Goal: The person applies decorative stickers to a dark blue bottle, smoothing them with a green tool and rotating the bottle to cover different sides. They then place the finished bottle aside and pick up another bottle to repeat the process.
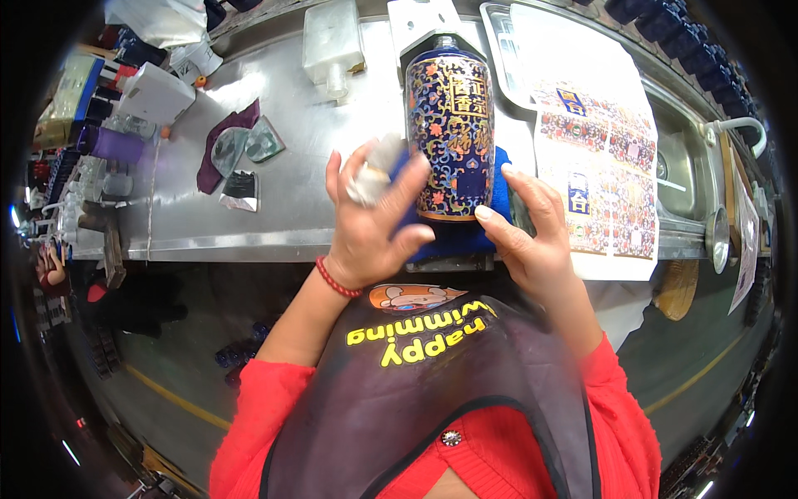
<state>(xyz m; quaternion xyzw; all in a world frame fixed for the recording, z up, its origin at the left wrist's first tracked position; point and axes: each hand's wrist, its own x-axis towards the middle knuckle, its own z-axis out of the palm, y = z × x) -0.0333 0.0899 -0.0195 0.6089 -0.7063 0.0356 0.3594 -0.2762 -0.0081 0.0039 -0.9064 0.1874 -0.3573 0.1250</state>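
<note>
A dark blue bottle (pixel 450 137) with a colourful floral pattern and gold lettering lies on a blue cloth (pixel 500 195), its neck pointing away from me. On its left, my left hand (pixel 366 220) has a crumpled whitish wad of cloth or paper (pixel 371 176) among its fingers, smeared by motion. The thumb and index finger of that hand are spread beside the bottle's lower left side. At the lower right, my right hand (pixel 536 229) has its thumb tip at the bottle's base edge. Its index finger is stretched out alongside, a little apart from the glass.
To the right lies a large printed sheet (pixel 598 166) of patterned labels, beside a metal sink (pixel 677 170). A clear square bottle (pixel 332 50) lies at the back. Dark scraps (pixel 233 145) rest on the steel table (pixel 287 166); boxes and bottles crowd the far left.
</note>
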